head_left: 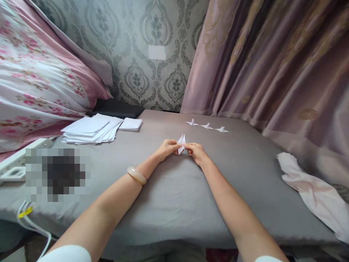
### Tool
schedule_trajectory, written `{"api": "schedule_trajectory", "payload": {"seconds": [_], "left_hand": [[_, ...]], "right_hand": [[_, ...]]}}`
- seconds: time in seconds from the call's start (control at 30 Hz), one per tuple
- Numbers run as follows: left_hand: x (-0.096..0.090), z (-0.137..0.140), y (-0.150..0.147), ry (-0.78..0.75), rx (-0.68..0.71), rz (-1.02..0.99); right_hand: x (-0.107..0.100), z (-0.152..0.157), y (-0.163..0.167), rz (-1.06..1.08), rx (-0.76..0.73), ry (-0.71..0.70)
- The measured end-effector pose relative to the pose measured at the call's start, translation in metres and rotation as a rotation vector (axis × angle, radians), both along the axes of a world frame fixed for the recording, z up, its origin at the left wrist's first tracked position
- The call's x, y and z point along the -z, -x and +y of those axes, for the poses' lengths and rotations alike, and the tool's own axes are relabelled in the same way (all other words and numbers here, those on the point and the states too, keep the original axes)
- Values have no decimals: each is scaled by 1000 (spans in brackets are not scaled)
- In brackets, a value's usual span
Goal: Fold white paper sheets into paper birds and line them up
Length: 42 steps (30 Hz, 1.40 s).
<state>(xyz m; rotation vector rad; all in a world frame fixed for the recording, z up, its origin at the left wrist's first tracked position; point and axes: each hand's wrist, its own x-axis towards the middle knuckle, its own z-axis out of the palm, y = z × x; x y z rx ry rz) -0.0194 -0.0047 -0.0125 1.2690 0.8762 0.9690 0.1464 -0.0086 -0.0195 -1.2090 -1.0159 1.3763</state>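
Observation:
Between my two hands, above the middle of the grey-covered table, is a small piece of folded white paper (180,145) with two narrow points sticking up. My left hand (168,148) pinches it from the left side. On the right side, my right hand (196,152) pinches it between thumb and fingers. The parts of the paper behind the fingertips are hidden. Farther back and to the right, three folded paper cranes (207,126) with spread wings stand in a row.
Stacks of white paper sheets (89,125) and smaller paper squares (131,124) lie at the left. A white power strip (24,156) with cables is at the left edge, beside a blurred-out patch. A crumpled pale cloth (313,193) lies right. Curtains (245,65) hang behind the table.

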Motion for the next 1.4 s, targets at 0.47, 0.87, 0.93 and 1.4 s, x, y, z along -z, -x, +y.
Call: {"api": "schedule_trajectory", "payload": {"seconds": [0.47, 0.87, 0.93, 1.4], "left_hand": [[-2, 8, 4, 334, 9, -171], [-6, 3, -1, 367, -63, -193], [-6, 3, -2, 407, -53, -232], [-11, -4, -9, 318, -18, -289]], "right_hand": [[-5, -1, -7, 39, -126, 27], [-9, -11, -5, -76, -25, -43], [-9, -13, -3, -152, -3, -112], [-16, -20, 3, -284, 69, -282]]}}
